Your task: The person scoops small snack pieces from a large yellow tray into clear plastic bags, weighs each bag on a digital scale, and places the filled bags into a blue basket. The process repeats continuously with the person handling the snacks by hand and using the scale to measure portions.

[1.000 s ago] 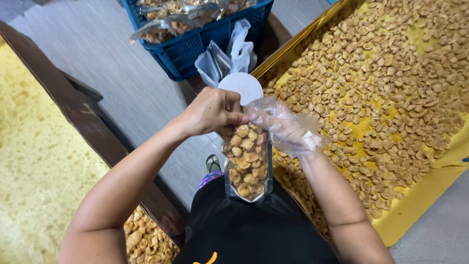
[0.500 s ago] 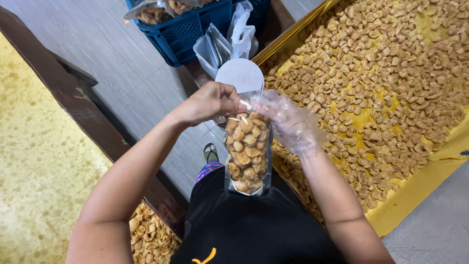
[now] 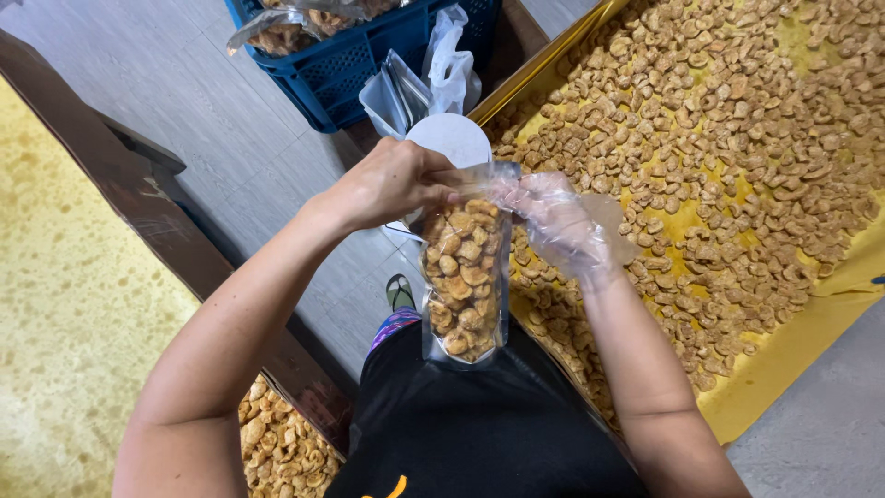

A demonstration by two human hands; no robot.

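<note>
Looking down from the head camera, I see my two hands meeting at the top of a clear pouch (image 3: 464, 277) filled with golden-brown fried snack pieces. My left hand (image 3: 392, 180), bare, is closed in a pinch on the pouch's upper left edge. My right hand (image 3: 553, 221), wearing a loose clear plastic glove, grips the upper right edge, fingers curled tight on the film. The pouch hangs upright between them, its bottom resting against my black apron (image 3: 479, 433), just in front of my body.

To the right, a big yellow-lined tray (image 3: 811, 341) is spread with loose snack pieces (image 3: 737, 138), and my right forearm crosses over its near edge. Just behind the pouch top sits a round white lid (image 3: 452, 138); I cannot tell what it rests on. Beyond it stand some empty clear bags (image 3: 396, 92) and a white plastic bag (image 3: 447, 46), beside a blue crate (image 3: 341, 69) that holds filled bags. The crate stands on the grey floor (image 3: 166, 101). To the left runs a dark wooden rail (image 3: 120, 175) with a yellow speckled surface (image 3: 55, 304) past it, and more snack pieces lie by my left elbow at the bottom. A sandalled foot (image 3: 399, 293) shows below the pouch, on the floor.
</note>
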